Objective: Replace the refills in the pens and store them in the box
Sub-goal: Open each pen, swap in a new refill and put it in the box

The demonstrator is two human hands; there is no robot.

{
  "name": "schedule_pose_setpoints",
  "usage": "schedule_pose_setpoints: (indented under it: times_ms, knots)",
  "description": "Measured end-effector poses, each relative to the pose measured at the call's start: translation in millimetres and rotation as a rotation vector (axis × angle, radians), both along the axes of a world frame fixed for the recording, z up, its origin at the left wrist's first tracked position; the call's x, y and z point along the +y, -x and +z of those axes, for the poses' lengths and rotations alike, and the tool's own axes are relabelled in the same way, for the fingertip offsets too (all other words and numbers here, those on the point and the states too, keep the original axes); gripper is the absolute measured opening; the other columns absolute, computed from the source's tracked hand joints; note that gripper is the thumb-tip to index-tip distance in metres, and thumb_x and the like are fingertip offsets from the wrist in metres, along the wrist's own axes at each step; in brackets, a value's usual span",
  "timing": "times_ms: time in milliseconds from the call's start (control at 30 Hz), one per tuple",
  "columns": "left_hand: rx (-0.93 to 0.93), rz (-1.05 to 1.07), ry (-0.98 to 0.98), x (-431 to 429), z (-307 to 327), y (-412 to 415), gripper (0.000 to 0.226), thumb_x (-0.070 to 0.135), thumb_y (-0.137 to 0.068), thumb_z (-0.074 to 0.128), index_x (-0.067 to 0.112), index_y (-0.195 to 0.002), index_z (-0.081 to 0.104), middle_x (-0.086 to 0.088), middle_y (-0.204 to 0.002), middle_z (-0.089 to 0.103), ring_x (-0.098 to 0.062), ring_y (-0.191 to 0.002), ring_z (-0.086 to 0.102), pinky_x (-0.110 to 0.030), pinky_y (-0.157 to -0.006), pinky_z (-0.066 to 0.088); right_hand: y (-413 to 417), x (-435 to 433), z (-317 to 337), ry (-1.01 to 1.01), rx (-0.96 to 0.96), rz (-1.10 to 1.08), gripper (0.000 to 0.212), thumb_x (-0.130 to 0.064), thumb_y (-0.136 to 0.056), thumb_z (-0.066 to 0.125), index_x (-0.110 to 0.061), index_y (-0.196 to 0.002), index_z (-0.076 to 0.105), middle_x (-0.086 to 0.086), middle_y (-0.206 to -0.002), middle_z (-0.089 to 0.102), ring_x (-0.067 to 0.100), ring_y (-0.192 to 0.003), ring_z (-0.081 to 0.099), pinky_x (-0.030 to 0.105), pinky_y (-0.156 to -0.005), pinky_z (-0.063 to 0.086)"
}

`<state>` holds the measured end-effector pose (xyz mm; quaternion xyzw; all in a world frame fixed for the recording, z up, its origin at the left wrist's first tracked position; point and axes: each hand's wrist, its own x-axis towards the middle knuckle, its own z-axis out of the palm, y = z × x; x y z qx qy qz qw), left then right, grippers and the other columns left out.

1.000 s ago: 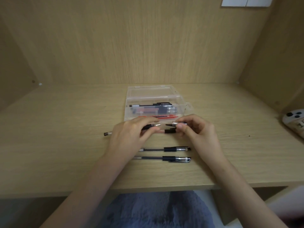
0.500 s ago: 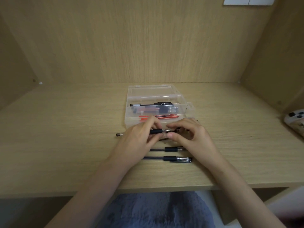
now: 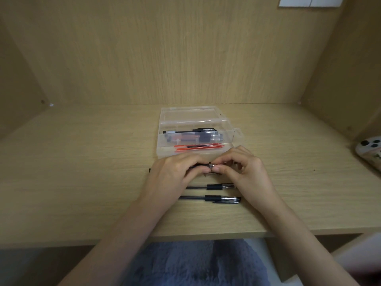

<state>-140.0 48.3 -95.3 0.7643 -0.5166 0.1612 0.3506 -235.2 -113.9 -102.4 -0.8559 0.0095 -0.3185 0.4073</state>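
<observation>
Both hands meet just in front of the clear plastic box [image 3: 162, 141]. My left hand [image 3: 173, 174] grips the barrel of a black pen [image 3: 203, 171], and my right hand [image 3: 243, 170] pinches its metal tip end; most of the pen is hidden by fingers. Its far end pokes out left of my left hand. Inside the box lie several pens [image 3: 193, 135] and red refills [image 3: 199, 147]. Two more black pens lie on the desk nearer to me, one [image 3: 214, 186] behind the other [image 3: 216, 199].
The box lid [image 3: 189, 113] lies open toward the back wall. A phone in a pale case [image 3: 369, 150] rests at the desk's right edge. Wooden walls close in at the back and on both sides. The desk's front edge runs just below the two loose pens.
One second ago the hands held separated pen parts a short way apart. They have come together, and the tip piece now sits against the barrel.
</observation>
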Motion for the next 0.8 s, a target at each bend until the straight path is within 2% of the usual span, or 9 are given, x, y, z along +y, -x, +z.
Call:
schedule_pose_setpoints:
  times_ms: [100,167,267,367,433,533,667,733,800]
  knots:
    - [-0.014,0.009,-0.015,1.2,2.6,1.4,0.026,0.045,-0.081,0.063,0.028,-0.1,0.063,0.017,-0.096,0.063,0.002,-0.078,0.058,-0.02,-0.064,0.049,0.4,0.1,0.7,-0.017,-0.005,0.004,0.012,-0.01,-0.073,0.077,-0.016,-0.08,0.07,-0.011,-0.075,0.062,0.002,-0.079,0.051,0.012,-0.073,0.036]
    - [-0.022,0.025,-0.032,1.6,3.7,2.0,0.031,0.039,-0.077,0.07,0.028,-0.103,0.058,0.018,-0.099,0.055,0.002,-0.075,0.055,-0.015,-0.06,0.046,0.4,0.0,0.8,-0.014,-0.004,0.002,0.014,-0.009,-0.073,0.077,-0.018,-0.081,0.07,-0.008,-0.076,0.062,0.003,-0.078,0.051,0.012,-0.073,0.036]
    - [-0.049,0.061,-0.03,2.1,3.2,1.5,0.024,0.026,-0.076,0.074,0.026,-0.092,0.055,0.019,-0.092,0.052,0.0,-0.073,0.052,-0.013,-0.057,0.042,0.8,0.3,1.4,-0.017,-0.002,-0.006,0.015,-0.008,-0.072,0.077,-0.017,-0.081,0.07,-0.007,-0.076,0.062,0.004,-0.077,0.051,0.012,-0.074,0.036]
    - [0.007,0.067,-0.008,2.2,1.4,1.9,0.015,0.035,-0.081,0.066,0.028,-0.091,0.056,0.018,-0.088,0.06,0.001,-0.076,0.057,-0.022,-0.06,0.048,2.0,0.4,2.9,-0.036,-0.006,-0.018,0.017,-0.006,-0.073,0.077,-0.019,-0.081,0.069,-0.014,-0.074,0.06,0.001,-0.076,0.05,0.009,-0.072,0.035]
    - [0.064,0.064,0.004,2.5,0.4,1.6,0.017,0.043,-0.083,0.058,0.029,-0.093,0.057,0.016,-0.085,0.064,0.001,-0.077,0.06,-0.026,-0.063,0.05,2.6,0.8,3.8,-0.057,-0.003,-0.025,0.02,-0.005,-0.073,0.076,-0.022,-0.081,0.068,-0.019,-0.075,0.059,-0.001,-0.074,0.05,0.009,-0.071,0.035]
    - [0.126,0.068,-0.029,3.5,1.0,0.5,0.028,0.052,-0.078,0.059,0.034,-0.097,0.051,0.021,-0.085,0.058,0.0,-0.071,0.057,-0.011,-0.061,0.041,2.9,1.7,4.3,-0.058,0.007,-0.031,0.02,-0.005,-0.074,0.076,-0.022,-0.081,0.068,-0.018,-0.074,0.059,0.001,-0.074,0.051,0.01,-0.071,0.035]
    - [0.055,0.086,-0.055,4.1,-0.4,-1.6,0.023,0.039,-0.077,0.068,0.033,-0.09,0.05,0.022,-0.086,0.05,-0.003,-0.073,0.053,-0.012,-0.06,0.039,3.8,2.5,6.3,-0.073,0.021,-0.034,0.025,-0.005,-0.074,0.075,-0.028,-0.079,0.066,-0.025,-0.079,0.059,-0.001,-0.074,0.05,0.009,-0.071,0.035]
    - [0.114,0.078,-0.013,4.3,-0.6,-1.1,0.015,0.04,-0.08,0.064,0.032,-0.089,0.055,0.022,-0.082,0.054,0.003,-0.074,0.054,-0.012,-0.062,0.041,4.3,3.0,7.4,-0.075,0.021,-0.047,0.029,-0.005,-0.074,0.075,-0.032,-0.079,0.064,-0.027,-0.078,0.058,-0.003,-0.073,0.05,0.009,-0.071,0.035]
    - [0.184,0.051,0.013,4.3,-0.5,-0.5,0.019,0.046,-0.082,0.056,0.03,-0.092,0.061,0.022,-0.079,0.058,0.009,-0.07,0.054,-0.014,-0.063,0.042,4.7,3.5,8.3,-0.079,0.021,-0.055,0.029,-0.005,-0.075,0.075,-0.032,-0.079,0.064,-0.028,-0.077,0.058,-0.004,-0.072,0.049,0.008,-0.069,0.034]
